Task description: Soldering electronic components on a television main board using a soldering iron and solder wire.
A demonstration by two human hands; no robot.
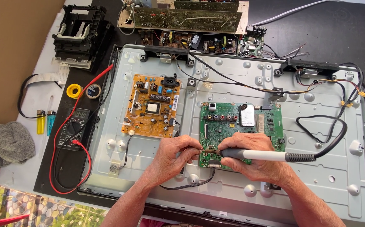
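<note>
Right hand (256, 157): clenched around a soldering iron (270, 155) with grey grip and white barrel, tip laid on the lower edge of a green circuit board (241, 126). Left hand (174, 155): fingers pinched together just beside the iron's tip; what they pinch is too small to tell. Green circuit board: mounted right of centre on the grey metal back panel (317, 168) of a flat screen. Orange power board (151, 107): mounted left of it. Black multimeter (73, 128) with red leads: left of the panel. Yellow lighter (41, 122), blue lighter (50, 122), grey cloth (8, 143): far left.
</note>
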